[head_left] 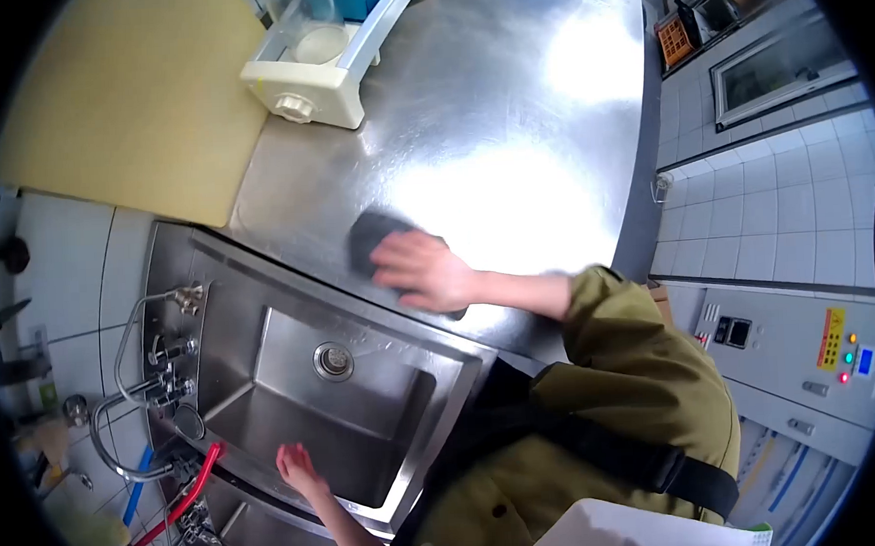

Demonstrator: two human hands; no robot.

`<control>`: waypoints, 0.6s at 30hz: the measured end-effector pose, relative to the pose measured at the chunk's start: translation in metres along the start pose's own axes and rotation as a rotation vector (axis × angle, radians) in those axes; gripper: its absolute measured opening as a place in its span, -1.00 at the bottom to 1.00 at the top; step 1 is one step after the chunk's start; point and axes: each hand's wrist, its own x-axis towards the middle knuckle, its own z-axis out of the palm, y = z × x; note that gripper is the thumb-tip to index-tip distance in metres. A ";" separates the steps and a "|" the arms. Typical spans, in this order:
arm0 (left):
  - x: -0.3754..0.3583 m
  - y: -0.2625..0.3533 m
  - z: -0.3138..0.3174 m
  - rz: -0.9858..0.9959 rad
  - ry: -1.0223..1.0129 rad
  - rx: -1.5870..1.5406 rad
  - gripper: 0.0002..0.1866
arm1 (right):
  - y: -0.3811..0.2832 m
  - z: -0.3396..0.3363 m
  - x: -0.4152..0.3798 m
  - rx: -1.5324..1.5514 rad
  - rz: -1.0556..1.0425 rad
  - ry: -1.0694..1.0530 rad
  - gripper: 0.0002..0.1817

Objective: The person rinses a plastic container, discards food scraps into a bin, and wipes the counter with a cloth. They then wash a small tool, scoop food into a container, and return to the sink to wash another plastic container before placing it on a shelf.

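My right hand lies on a dark grey cloth, pressed on the steel worktop beside the sink's edge. The cloth is blurred and partly hidden under the palm and fingers. Over the lower part of the steel sink hangs my left hand, its fingers slightly curled and apart, with nothing in it. A round drain shows in the basin.
Metal taps and a red hose line the sink's left side. A yellowish board and a white appliance with a knob stand at the upper left. A control cabinet is at the right.
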 end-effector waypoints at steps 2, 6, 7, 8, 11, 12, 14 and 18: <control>-0.009 0.031 0.056 0.015 -0.143 -0.004 -0.73 | 0.052 -0.009 0.012 0.031 -0.295 -0.070 -0.55; -0.033 0.044 0.017 0.071 -0.089 0.265 -0.65 | 0.288 -0.107 -0.015 -0.258 0.032 0.205 -0.60; -0.037 0.044 -0.020 -0.008 -0.114 0.410 -0.67 | 0.366 -0.140 -0.040 -0.597 0.330 0.182 -0.64; -0.037 0.047 -0.035 0.026 -0.066 0.436 -0.65 | 0.406 -0.173 -0.059 -0.357 0.779 0.370 -0.65; -0.049 0.053 -0.067 0.082 0.057 0.527 -0.61 | 0.409 -0.173 -0.004 -0.617 1.221 0.471 -0.55; -0.051 0.059 -0.069 0.080 0.071 0.574 -0.59 | 0.391 -0.163 0.038 -0.497 1.022 0.318 -0.57; -0.047 0.073 -0.055 0.043 0.047 0.691 -0.56 | 0.327 -0.119 0.081 -0.414 0.460 0.358 -0.63; 0.019 0.078 0.001 0.307 -0.311 0.469 -0.71 | 0.188 -0.060 0.025 -0.094 -0.226 0.172 -0.62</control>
